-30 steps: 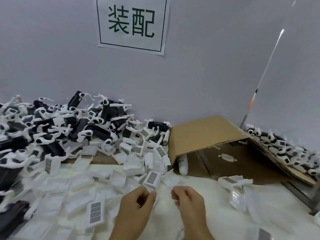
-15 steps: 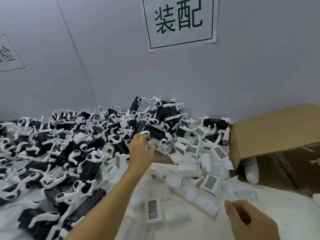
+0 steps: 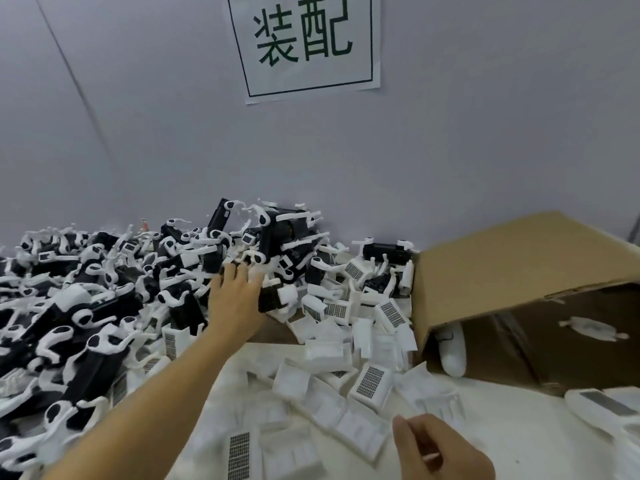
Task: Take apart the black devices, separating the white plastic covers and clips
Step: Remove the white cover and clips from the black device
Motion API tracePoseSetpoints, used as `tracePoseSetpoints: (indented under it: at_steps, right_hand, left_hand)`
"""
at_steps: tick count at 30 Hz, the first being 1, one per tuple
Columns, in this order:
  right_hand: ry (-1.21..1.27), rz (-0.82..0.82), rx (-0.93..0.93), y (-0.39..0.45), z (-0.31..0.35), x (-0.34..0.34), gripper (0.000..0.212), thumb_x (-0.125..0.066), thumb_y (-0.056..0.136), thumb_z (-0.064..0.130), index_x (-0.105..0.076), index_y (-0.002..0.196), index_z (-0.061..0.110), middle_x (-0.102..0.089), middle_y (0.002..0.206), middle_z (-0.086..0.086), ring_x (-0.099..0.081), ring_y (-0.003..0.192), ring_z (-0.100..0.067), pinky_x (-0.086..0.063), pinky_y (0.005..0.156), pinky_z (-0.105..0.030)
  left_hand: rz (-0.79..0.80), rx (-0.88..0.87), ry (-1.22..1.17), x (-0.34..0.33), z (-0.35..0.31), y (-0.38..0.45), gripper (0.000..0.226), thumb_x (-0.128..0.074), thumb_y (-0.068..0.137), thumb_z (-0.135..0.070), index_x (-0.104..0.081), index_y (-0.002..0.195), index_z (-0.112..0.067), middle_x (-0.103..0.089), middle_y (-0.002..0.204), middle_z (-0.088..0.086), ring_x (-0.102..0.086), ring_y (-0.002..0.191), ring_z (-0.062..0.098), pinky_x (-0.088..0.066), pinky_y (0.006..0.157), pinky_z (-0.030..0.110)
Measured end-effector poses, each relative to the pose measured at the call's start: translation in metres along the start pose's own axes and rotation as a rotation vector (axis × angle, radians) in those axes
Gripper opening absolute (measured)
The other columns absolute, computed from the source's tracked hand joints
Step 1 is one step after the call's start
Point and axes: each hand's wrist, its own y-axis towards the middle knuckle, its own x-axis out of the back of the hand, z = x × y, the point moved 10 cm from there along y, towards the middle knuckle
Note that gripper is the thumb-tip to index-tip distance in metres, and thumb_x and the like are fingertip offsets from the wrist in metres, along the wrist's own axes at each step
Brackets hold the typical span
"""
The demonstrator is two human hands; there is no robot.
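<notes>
- The left hand [image 3: 237, 299] reached into the heap of black devices with white plastic clips [image 3: 86, 306] piled against the grey wall [image 3: 450, 150]; its fingers curled around one black device with a white cover [image 3: 275, 296] at the heap's near edge.
- The right hand [image 3: 440, 448] hovered low over the white tabletop [image 3: 502, 427], fingers loosely curled; whether it pinched anything small could not be told.
- Loose white rectangular plastic covers [image 3: 346, 386], several showing dark gridded faces, lay scattered on the tabletop between the hands and up to the heap.
- A brown cardboard box [image 3: 512, 258] lay tipped on its side to the right, its mouth facing the covers.
- Inside the box rested one white plastic clip [image 3: 592, 329] on the lower wall, and a white rounded piece [image 3: 452, 353] leaned at the box's opening.
- A white paper sign with green characters [image 3: 304, 39] hung on the wall above.
</notes>
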Motion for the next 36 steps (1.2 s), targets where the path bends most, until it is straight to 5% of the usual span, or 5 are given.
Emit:
tracePoseSetpoints:
  at_steps: [4,12,17,28,36]
  right_hand:
    - [-0.095,-0.077,0.176,-0.01,0.028,0.001,0.059,-0.09,0.06,-0.005,-0.047,0.043,0.032,-0.047,0.042,0.029,-0.049,0.048,0.014,-0.037,0.054,0.0]
    - [0.149,-0.229,0.097,-0.02,0.032,0.033,0.034,-0.073,0.088,0.01,-0.067,0.059,0.026,-0.071,0.061,0.011,-0.066,0.064,-0.005,-0.046,0.058,-0.011]
    - [0.362,-0.221,0.084,-0.027,0.046,0.043,0.037,-0.053,0.091,0.051,-0.071,0.071,0.026,-0.072,0.072,0.003,-0.066,0.07,-0.006,-0.048,0.063,-0.018]
    - [0.379,0.471,0.084,-0.06,0.061,-0.023,0.06,-0.055,0.068,0.015,-0.065,0.118,0.048,-0.061,0.114,0.01,-0.068,0.087,-0.013,-0.05,0.064,-0.021]
    - [0.403,0.286,-0.075,-0.056,0.038,-0.027,0.037,-0.062,0.094,0.017,-0.064,0.11,0.05,-0.068,0.118,-0.002,-0.07,0.078,-0.026,-0.054,0.062,-0.034]
  left_hand:
    - [-0.165,0.182,-0.959,0.041,0.013,-0.041,0.047,-0.092,0.067,-0.025,-0.051,0.085,-0.011,-0.058,0.081,0.008,-0.054,0.075,0.024,-0.046,0.064,0.034]
    - [0.346,0.654,-2.423,0.067,-0.096,-0.153,0.048,-0.083,0.061,-0.029,-0.077,0.101,-0.002,-0.073,0.108,0.023,-0.072,0.098,0.038,-0.062,0.074,0.041]
    - [0.476,0.775,-2.637,0.065,-0.134,-0.196,0.04,-0.066,0.079,-0.022,-0.076,0.112,-0.002,-0.072,0.116,0.023,-0.074,0.097,0.035,-0.063,0.069,0.039]
    - [0.677,0.725,-2.565,0.047,-0.141,-0.212,0.047,-0.061,0.082,-0.05,-0.081,0.092,-0.009,-0.068,0.078,0.011,-0.063,0.06,0.024,-0.045,0.061,0.034]
    - [0.727,0.704,-2.374,0.035,-0.147,-0.218,0.049,-0.077,0.064,-0.063,-0.079,0.086,-0.019,-0.065,0.072,0.007,-0.06,0.058,0.022,-0.038,0.06,0.03]
